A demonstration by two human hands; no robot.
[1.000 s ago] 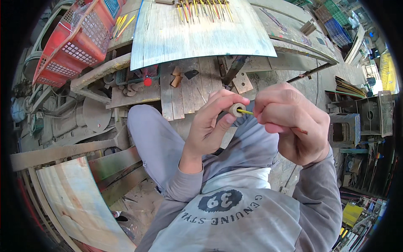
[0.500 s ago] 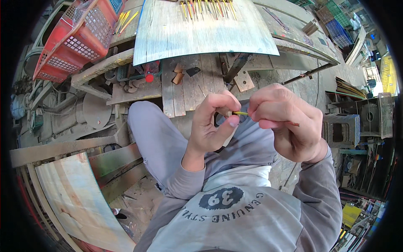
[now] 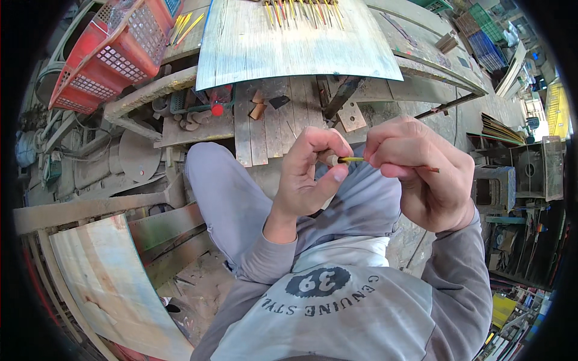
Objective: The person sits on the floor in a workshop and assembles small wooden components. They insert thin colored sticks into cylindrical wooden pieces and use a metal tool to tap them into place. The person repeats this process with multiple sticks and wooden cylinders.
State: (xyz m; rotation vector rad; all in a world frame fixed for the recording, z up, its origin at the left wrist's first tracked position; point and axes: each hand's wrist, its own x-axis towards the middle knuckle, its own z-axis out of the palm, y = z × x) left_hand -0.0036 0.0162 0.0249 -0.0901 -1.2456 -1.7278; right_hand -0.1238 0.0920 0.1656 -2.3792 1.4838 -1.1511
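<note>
Over my lap, my left hand [image 3: 310, 174] pinches a small pale cork-like piece [image 3: 331, 160] between thumb and fingers. A thin yellow stick [image 3: 352, 159] runs from that piece into my right hand [image 3: 421, 171], which grips it in closed fingers; the stick's reddish tip [image 3: 432, 169] pokes out on the right side. Both hands are held close together above my grey-trousered knees.
A pale wooden board [image 3: 289, 48] lies ahead with several thin coloured sticks [image 3: 304, 9] at its far edge. A red plastic crate [image 3: 111, 54] stands at upper left. Wooden planks [image 3: 265, 123], metal scraps and a curved board [image 3: 114, 283] surround my legs.
Both hands have stayed together on the stick, shifting slightly; the fingers of my left hand have turned around the pale piece.
</note>
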